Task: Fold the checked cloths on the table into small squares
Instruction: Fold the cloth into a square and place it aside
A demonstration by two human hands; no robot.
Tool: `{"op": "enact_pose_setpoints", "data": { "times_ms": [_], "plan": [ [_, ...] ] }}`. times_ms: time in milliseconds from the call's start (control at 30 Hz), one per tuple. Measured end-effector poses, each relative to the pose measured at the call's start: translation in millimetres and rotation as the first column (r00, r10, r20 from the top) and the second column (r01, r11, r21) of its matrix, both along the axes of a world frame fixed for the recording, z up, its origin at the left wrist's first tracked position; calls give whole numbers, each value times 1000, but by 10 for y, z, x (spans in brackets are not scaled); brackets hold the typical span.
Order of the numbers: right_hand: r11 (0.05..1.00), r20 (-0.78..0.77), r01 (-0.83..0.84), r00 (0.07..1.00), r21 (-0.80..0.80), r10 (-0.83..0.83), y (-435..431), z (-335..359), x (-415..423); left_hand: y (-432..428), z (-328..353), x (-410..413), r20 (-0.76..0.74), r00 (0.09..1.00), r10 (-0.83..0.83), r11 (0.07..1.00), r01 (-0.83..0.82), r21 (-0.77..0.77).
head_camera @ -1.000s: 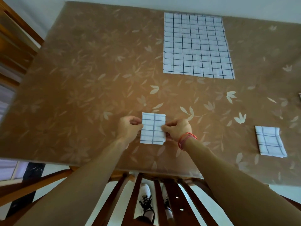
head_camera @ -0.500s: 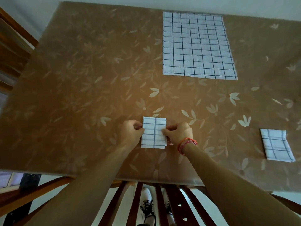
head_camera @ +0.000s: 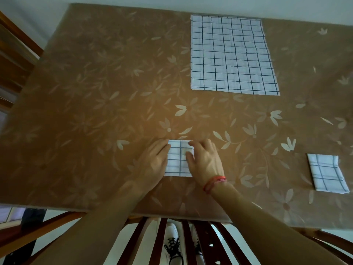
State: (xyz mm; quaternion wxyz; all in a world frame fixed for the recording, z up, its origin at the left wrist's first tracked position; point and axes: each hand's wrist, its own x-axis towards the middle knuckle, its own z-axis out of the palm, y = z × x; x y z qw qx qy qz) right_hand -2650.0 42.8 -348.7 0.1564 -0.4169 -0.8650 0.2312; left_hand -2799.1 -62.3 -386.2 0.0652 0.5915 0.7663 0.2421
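- The small cloth lies on the worktop. It is nearer the person than the big cloth and a little to its left.
- The left hand lies flat on the small cloth's left side, fingers straight. The right hand lies flat on its right side. Both press down, and neither one grips.
- I think they are patting the last fold flat.
- The small cloth looks thin, soft and light. It can puff open or slide when the hands let go. To move it, pinch one edge so all the layers stay together.
- The big cloth is spread out flat and looks not folded yet. It will flop, so take it by its two near corners.
- One more folded cloth lies nearer the person than the big cloth and to its right, well apart from the small cloth.
- A wide strip of brown worktop shows between the big cloth and the small cloth, with more to the big cloth's left. That looks like good room for folding.
- The worktop's near edge is close behind the wrists, with a chair under it, so a cloth pulled back too far could drop.
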Motion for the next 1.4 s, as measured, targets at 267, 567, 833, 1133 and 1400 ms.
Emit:
{"op": "enact_pose_setpoints", "data": {
  "times_ms": [267, 567, 833, 1133, 1400],
  "plan": [
    [897, 248, -439, 876, 56, 413, -284, -457, -167, -76, -148, 15, -163, 967, -196, 959, 153, -240],
    [892, 423, -451, 811, 12, 404, -96, -412, -99, -63, -138, -36, -228, 948, -222, 936, 141, -323],
    [877, 556, -480, 735, 24, 387, 29, -428, 41, -140, -112, -41, -236, 951, -201, 935, 114, -337],
    [854, 612, -520, 680, 14, 405, 129, -402, 185, -486, -99, 58, -209, 955, -210, 909, 113, -400],
    [885, 508, -425, 729, -190, 459, 148, -176, 130, -328, 210, 29, 150, 984, -95, 938, 139, -318]
  ]
}}
